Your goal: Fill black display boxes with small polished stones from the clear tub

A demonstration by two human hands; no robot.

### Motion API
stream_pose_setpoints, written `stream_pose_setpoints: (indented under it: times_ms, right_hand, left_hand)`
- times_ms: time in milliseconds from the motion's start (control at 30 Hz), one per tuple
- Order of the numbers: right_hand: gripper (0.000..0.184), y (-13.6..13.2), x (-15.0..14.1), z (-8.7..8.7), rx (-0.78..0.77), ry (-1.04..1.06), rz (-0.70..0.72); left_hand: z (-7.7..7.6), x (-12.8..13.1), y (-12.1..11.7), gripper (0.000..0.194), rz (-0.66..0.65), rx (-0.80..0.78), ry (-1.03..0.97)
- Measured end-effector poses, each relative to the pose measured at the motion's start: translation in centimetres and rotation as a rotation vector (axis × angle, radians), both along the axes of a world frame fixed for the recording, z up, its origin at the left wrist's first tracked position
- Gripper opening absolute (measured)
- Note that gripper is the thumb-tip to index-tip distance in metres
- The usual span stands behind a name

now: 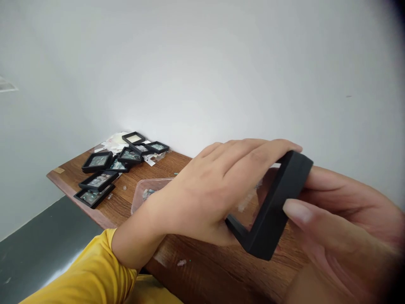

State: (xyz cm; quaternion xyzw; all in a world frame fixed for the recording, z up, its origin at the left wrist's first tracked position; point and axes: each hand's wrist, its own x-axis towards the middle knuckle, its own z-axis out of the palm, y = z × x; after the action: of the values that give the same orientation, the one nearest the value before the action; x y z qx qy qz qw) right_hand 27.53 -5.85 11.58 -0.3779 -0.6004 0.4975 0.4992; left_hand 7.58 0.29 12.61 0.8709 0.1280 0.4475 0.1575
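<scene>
Both my hands hold a black square frame (274,211) with a clear membrane window, tilted up above a wooden table (202,274). My left hand (215,194), in a yellow sleeve, lies over the frame's top with fingers curled onto its far edge. My right hand (341,223) grips the frame's right side, thumb pressed on the front edge. Something small and pale shows through the window.
A clear plastic tray (144,194) with small stones sits behind my left wrist. Several black frames (101,175) lie piled at the table's far left corner beside white paper bits (115,141). A small stone (182,262) lies near the front. A white wall stands behind.
</scene>
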Motion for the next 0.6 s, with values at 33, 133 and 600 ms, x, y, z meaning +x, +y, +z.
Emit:
stream_pose_setpoints:
  times_ms: [33,133,600]
  right_hand:
    - [0.022,0.0,0.0,0.0,-0.010,0.013,0.004]
    - [0.021,0.4,0.1,0.1,0.010,0.034,0.001]
    - [0.037,-0.5,-2.1,0.9,0.050,-0.032,-0.286]
  left_hand:
    - [0.0,0.0,-0.1,0.066,0.010,0.001,-0.013]
    - [0.2,0.0,-0.5,0.064,0.067,0.009,-0.034]
    - [0.6,-0.1,-2.2,0.051,0.099,-0.134,-0.100]
